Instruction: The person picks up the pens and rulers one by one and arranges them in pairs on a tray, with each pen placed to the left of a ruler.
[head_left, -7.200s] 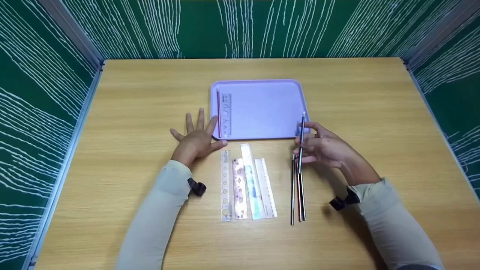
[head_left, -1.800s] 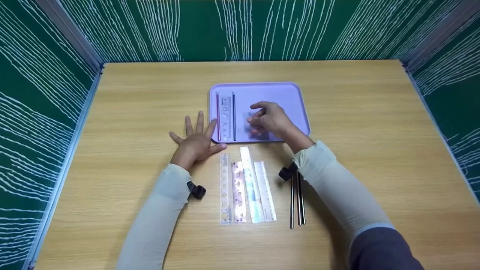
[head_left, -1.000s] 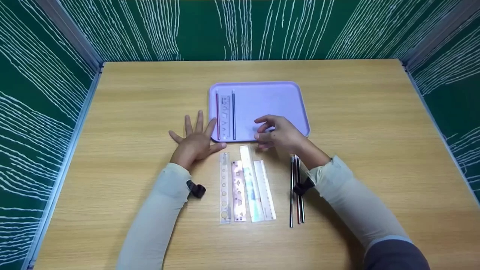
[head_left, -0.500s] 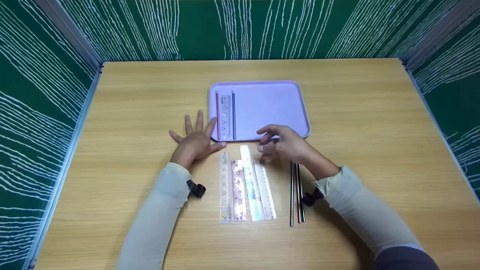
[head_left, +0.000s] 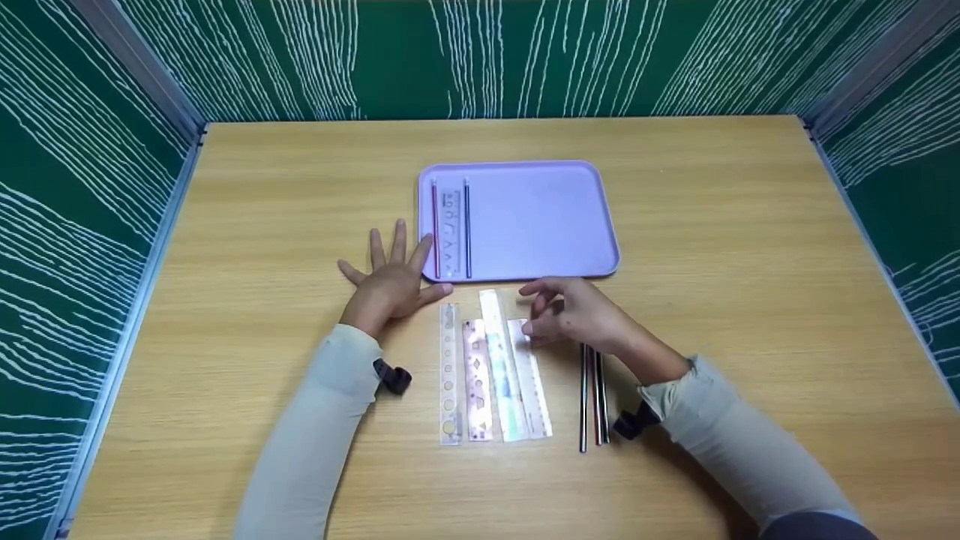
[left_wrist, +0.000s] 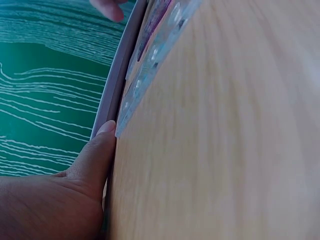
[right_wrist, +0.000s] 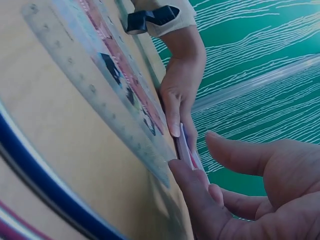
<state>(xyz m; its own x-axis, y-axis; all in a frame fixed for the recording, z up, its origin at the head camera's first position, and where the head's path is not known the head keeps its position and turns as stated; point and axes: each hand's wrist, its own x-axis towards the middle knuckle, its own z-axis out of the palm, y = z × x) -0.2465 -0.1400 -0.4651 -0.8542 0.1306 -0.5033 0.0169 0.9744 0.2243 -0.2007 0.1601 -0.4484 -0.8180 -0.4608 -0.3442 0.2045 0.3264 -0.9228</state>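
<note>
My left hand (head_left: 391, 289) lies with spread fingers beside the near left corner of the purple tray (head_left: 540, 217), one finger overlapping its rim. The tray bears a red pencil (head_left: 436, 232), a clear stencil ruler (head_left: 450, 232) and a dark pencil (head_left: 468, 229), side by side. My right hand (head_left: 589, 315) holds nothing. Its loosely bent fingers are over the top end of the rightmost clear ruler (head_left: 534, 390); in the right wrist view, thumb and fingers of the right hand (right_wrist: 250, 200) are apart, near that ruler (right_wrist: 95, 95).
Left of that ruler lie a shiny iridescent ruler (head_left: 504, 375), a pink stencil ruler (head_left: 478, 382) and a clear ruler with round holes (head_left: 449, 382). Three pencils (head_left: 583, 397) lie under the right wrist. Green walls with white lines border the wooden table (head_left: 300, 172).
Earlier my right hand held the dark pencil by the tray's right side; that pencil now lies in the tray, beside the stencil ruler. The emptied hand has drawn back to the rulers. My left hand stayed put.
</note>
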